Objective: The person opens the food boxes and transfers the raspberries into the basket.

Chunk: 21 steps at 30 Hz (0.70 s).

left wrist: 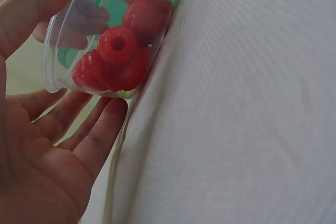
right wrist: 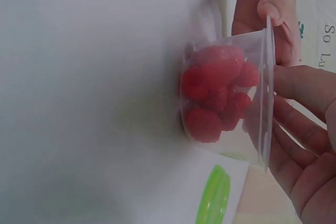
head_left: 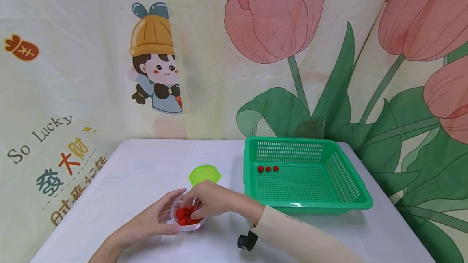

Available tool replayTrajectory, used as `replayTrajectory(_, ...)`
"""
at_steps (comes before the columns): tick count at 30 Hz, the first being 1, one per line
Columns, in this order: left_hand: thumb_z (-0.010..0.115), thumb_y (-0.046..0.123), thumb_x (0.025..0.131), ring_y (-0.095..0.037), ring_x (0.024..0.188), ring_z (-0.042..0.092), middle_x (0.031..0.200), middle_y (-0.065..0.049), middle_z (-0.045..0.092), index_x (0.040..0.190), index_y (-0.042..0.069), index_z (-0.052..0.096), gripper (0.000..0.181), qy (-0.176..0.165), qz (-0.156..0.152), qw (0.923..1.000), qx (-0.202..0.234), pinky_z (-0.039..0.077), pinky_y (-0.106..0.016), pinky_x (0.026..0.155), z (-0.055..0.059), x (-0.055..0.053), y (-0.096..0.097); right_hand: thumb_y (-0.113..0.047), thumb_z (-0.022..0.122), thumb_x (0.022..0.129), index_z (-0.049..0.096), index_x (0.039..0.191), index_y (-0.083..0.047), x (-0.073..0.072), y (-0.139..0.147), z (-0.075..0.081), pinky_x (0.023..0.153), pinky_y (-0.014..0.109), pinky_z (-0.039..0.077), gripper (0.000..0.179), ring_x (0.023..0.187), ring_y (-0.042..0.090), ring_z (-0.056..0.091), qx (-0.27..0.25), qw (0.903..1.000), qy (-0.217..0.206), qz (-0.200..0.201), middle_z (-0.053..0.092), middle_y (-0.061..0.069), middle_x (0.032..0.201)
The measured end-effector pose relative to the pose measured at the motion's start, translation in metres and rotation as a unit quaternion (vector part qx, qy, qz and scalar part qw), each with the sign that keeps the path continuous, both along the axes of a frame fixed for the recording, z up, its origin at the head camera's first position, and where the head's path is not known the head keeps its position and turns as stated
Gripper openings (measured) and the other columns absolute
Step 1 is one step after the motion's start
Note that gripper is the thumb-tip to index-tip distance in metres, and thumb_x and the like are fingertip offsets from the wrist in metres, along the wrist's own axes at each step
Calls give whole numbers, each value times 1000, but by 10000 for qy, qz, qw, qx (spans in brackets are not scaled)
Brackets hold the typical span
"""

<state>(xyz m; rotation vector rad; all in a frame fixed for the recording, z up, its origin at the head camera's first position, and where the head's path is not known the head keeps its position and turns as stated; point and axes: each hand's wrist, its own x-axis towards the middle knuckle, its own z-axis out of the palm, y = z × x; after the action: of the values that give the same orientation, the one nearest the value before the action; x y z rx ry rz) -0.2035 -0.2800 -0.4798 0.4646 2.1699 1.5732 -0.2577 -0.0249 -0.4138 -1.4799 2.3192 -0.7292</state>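
A clear plastic tub [head_left: 189, 228] with several red raspberries [head_left: 183, 216] in its bottom stands on the white table. My left hand [head_left: 151, 219] holds the tub from the left, thumb on the near side and fingers on the far side. From above, my right hand [head_left: 212, 199] reaches over the rim, its fingers partly inside. In the right wrist view those fingers [right wrist: 296, 90] are at the tub's mouth, and the raspberries [right wrist: 215, 72] lie deeper. No raspberry shows between them. Just behind the tub lies a bright green lid [head_left: 202, 173].
A green perforated basket [head_left: 310, 205] stands to the right, with three raspberries [head_left: 268, 169] in a row near its back left corner. A black wrist device [head_left: 247, 241] hangs under my right sleeve. A printed curtain [head_left: 204, 52] hangs behind the table [head_left: 153, 161].
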Motion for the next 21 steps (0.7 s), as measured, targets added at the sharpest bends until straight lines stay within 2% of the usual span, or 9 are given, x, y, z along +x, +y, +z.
replayTrajectory(13,81,14,94,-41,156,32,172,-11,28,168,22,25,93,82,-54,9999,50,43,-14,107,-2,0,-2,-7,81,94,78,124,-10,2,-11,-9,81,8,53,30,93,1,70,-31,10000,76,9,78,-4,110)
replayTrajectory(18,80,12,94,-10,147,46,172,-12,28,168,23,25,93,139,-118,9998,98,44,-16,109,-3,-1,-2,-9,81,94,78,123,-12,0,-13,-13,81,7,52,29,91,-2,69,-22,9999,171,-7,78,-7,109)
replayTrajectory(20,80,11,94,-9,146,48,172,-12,28,168,23,25,93,158,-129,9997,115,44,-17,109,-3,-1,-2,-9,81,94,78,123,-12,0,-14,-14,81,7,52,29,91,-3,68,-27,9998,176,-25,78,-7,109)
replayTrajectory(21,80,11,94,-13,148,47,172,-12,28,167,24,25,92,145,-131,9997,144,45,-18,109,-3,0,-3,-9,81,94,78,123,-12,0,-14,-14,81,7,52,29,91,-3,68,-29,9998,184,-32,78,-7,108)
